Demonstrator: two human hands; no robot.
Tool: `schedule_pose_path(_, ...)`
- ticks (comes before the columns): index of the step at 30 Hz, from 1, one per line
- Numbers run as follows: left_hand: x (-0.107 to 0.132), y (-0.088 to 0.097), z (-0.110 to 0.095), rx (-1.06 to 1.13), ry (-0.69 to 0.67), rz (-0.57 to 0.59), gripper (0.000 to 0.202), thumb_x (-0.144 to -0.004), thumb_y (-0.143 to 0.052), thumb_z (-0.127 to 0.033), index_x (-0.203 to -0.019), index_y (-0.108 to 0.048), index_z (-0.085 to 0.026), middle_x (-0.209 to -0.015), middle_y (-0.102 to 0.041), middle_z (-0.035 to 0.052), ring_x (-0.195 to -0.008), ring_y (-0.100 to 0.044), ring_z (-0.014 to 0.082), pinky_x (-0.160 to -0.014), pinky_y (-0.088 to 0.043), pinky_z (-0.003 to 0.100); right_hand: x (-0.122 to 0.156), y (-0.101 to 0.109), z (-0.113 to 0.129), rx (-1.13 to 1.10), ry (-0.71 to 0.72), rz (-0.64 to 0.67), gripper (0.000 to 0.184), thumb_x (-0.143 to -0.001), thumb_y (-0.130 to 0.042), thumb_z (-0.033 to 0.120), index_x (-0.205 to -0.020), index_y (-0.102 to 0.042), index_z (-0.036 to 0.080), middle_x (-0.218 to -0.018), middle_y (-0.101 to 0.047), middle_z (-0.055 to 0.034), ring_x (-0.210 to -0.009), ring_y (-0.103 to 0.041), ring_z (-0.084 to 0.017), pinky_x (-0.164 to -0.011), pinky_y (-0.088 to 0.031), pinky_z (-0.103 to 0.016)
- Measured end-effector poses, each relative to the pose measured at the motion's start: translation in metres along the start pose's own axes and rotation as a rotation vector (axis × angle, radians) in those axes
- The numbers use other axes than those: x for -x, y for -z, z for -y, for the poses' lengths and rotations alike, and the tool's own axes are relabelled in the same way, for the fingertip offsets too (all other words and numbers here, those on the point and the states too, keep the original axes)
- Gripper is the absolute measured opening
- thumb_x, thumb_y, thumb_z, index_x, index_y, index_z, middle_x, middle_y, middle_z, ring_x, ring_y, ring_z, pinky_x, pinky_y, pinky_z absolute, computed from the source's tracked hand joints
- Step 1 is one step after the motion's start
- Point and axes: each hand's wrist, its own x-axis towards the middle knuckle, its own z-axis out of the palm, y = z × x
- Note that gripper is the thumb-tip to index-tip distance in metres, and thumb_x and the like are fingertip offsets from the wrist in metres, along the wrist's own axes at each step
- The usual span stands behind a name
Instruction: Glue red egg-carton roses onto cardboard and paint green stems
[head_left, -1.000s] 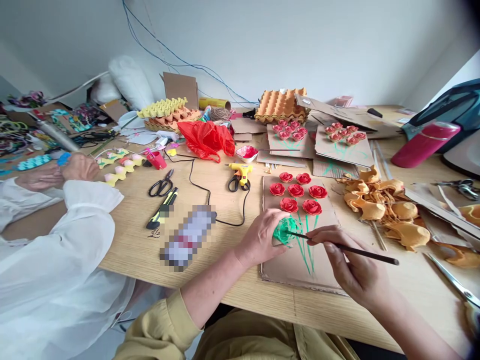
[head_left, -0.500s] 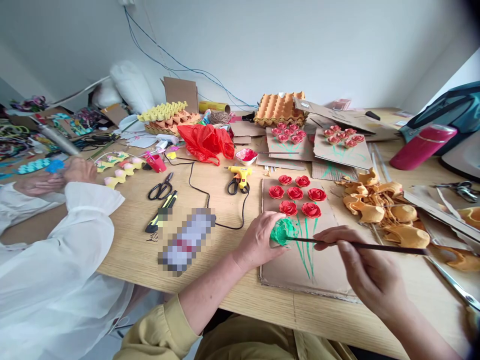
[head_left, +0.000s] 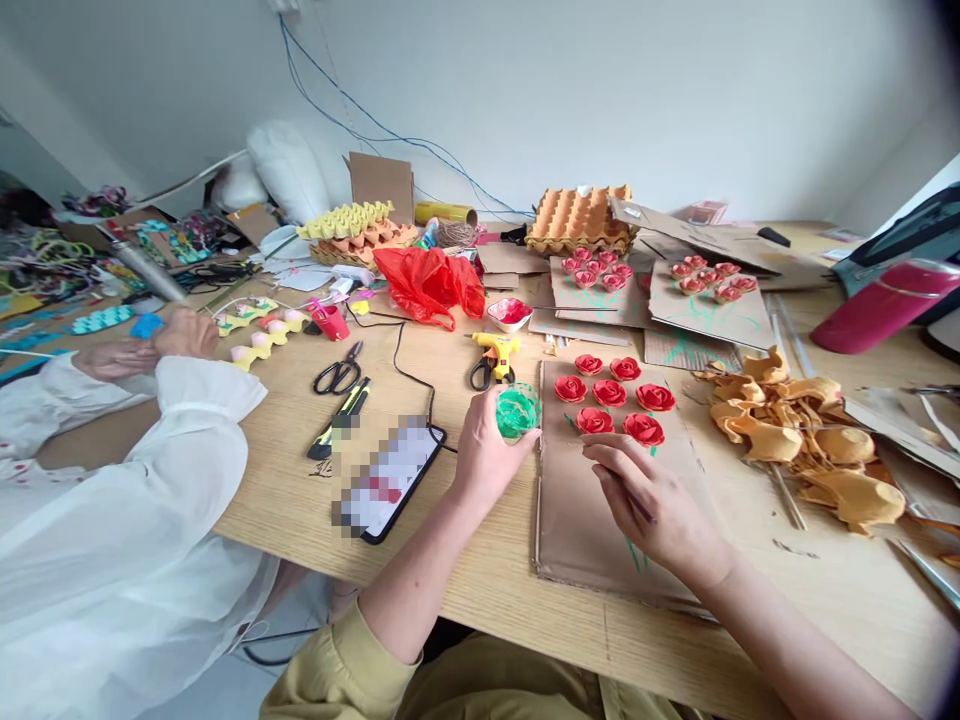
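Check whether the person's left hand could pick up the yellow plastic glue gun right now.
Probably not as things stand: the left hand is occupied holding a small round green-painted cup, though the glue gun lies close beyond it.

We note a small round cup smeared inside with green paint (head_left: 517, 413), held with its open mouth tipped toward us, just left of the cardboard's edge; a slim dark paintbrush (head_left: 643, 511), gripped above the board, only a short length of handle visible to us; a flat rectangular brown cardboard panel (head_left: 574, 525), lying on the table; on its upper part we count seven red rose-shaped flowers (head_left: 609, 392), in rows of two, three and two; below them we see green painted stems (head_left: 637, 556), partly hidden.
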Motion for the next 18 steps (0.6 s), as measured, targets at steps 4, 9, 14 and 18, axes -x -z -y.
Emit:
schedule_pose_path(4, 0.001, -0.001, -0.001, 0.010, 0.014, -0.005, 0.064, -0.073, -0.082, -0.025, -0.127, -0.047, -0.023, -0.121, -0.062, 0.0111, -0.115, -0.061, 0.0297, -0.099, -0.052, 0.046, -0.001, -0.009, -0.008, 0.087, 0.016, 0.032, 0.023, -0.100, -0.043, 0.011, -0.118, -0.052, 0.023, -0.112, -0.065, -0.0131, -0.097, -0.069, -0.023, -0.076, -0.059, -0.034)
schedule_pose_path(9, 0.001, 0.000, -0.003, 0.036, 0.014, 0.003, 0.066, -0.073, -0.083, -0.025, -0.128, -0.047, -0.023, -0.124, -0.061, 0.0114, -0.117, -0.061, 0.0298, -0.101, -0.051, 0.046, -0.003, -0.015, -0.015, 0.109, 0.008, 0.059, 0.022, -0.099, -0.043, 0.011, -0.115, -0.054, 0.021, -0.113, -0.066, -0.0142, -0.093, -0.068, -0.023, -0.075, -0.059, -0.035)
schedule_pose_path(14, 0.001, 0.003, -0.008, 0.056, 0.024, 0.018, 0.064, -0.073, -0.082, -0.025, -0.127, -0.047, -0.022, -0.124, -0.061, 0.0119, -0.117, -0.061, 0.0292, -0.102, -0.051, 0.046, -0.004, -0.021, -0.019, 0.095, 0.003, 0.086, 0.023, -0.099, -0.042, 0.010, -0.115, -0.054, 0.020, -0.115, -0.064, -0.0152, -0.099, -0.067, -0.024, -0.080, -0.058, -0.037)
schedule_pose_path(18, 0.001, 0.002, -0.007, 0.057, 0.009, 0.014, 0.067, -0.072, -0.084, -0.024, -0.127, -0.047, -0.023, -0.123, -0.061, 0.0116, -0.117, -0.060, 0.0296, -0.102, -0.051, 0.046, -0.004, -0.019, -0.017, 0.083, -0.006, 0.073, 0.022, -0.099, -0.042, 0.010, -0.114, -0.054, 0.021, -0.110, -0.065, -0.0134, -0.094, -0.067, -0.023, -0.076, -0.058, -0.036)
